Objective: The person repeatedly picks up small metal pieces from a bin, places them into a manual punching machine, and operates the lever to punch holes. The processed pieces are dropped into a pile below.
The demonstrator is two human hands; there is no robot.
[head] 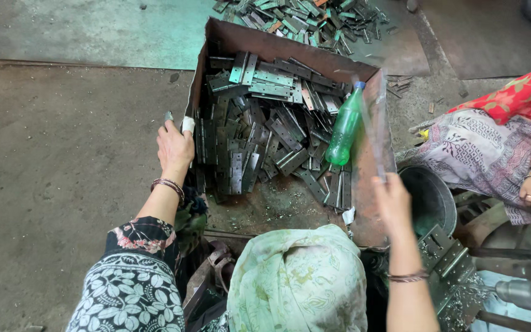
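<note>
1 rusty metal tray (364, 203), 1 green plastic bottle (344, 128), 2 hinge piles: tray pile (265, 132), floor pile (302, 18).

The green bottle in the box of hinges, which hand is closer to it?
Right. The right hand grips the box's right wall, just below and beside the green plastic bottle. The left hand holds the opposite left wall, across the pile of metal hinges.

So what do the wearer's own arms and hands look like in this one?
The left hand has a white wrap on one fingertip and a cluster of dark reddish bangles at the wrist. Its sleeve is black with white patterning and a pink floral band. The right hand is bare, with thin bangles further up the unsleeved forearm.
</note>
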